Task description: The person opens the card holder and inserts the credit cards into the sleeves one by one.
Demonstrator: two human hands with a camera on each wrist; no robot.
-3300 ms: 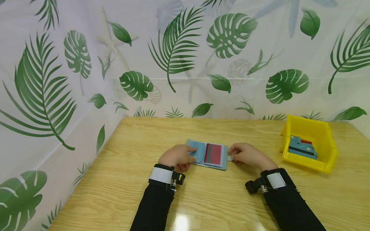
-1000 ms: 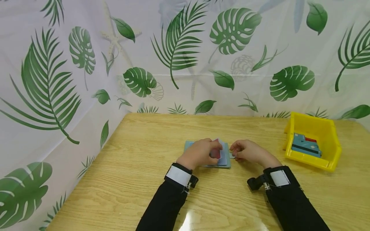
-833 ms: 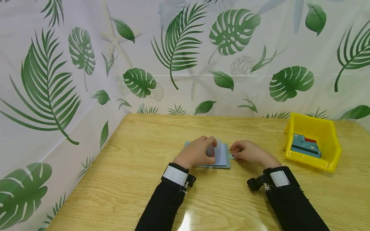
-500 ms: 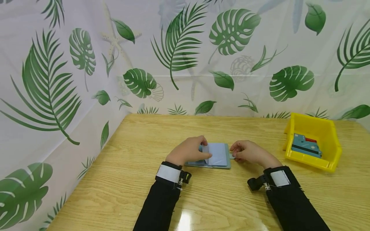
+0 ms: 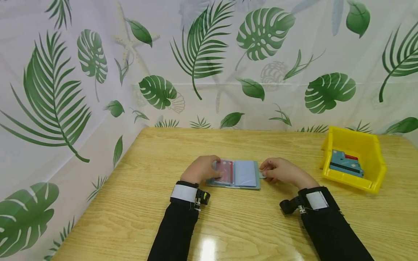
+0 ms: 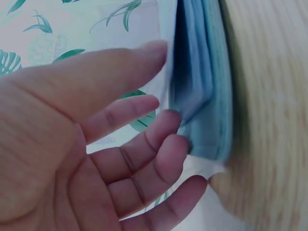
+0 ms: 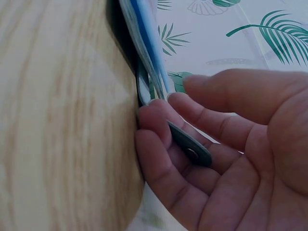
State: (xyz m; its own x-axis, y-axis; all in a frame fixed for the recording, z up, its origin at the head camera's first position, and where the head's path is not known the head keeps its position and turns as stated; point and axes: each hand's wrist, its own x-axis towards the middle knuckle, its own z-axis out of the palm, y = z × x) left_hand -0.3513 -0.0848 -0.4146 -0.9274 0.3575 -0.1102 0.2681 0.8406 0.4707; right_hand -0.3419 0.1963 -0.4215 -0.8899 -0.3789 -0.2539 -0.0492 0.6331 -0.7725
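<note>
head view: the pale-blue plastic card booklet (image 5: 246,174) looks light, floppy, best held by edges; our left hand (image 5: 200,170) pinches one, right hand (image 5: 280,169) its snap strap (image 5: 262,175).

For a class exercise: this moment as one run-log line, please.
left hand: touches card holder, left side; right hand: holds strap; card holder: open, red card at left; yellow bin: cards inside

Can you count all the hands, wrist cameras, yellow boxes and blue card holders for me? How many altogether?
Hands: 2, left hand and right hand
Wrist cameras: 2, left camera and right camera
Yellow box: 1
Blue card holder: 1
Total: 6
</note>
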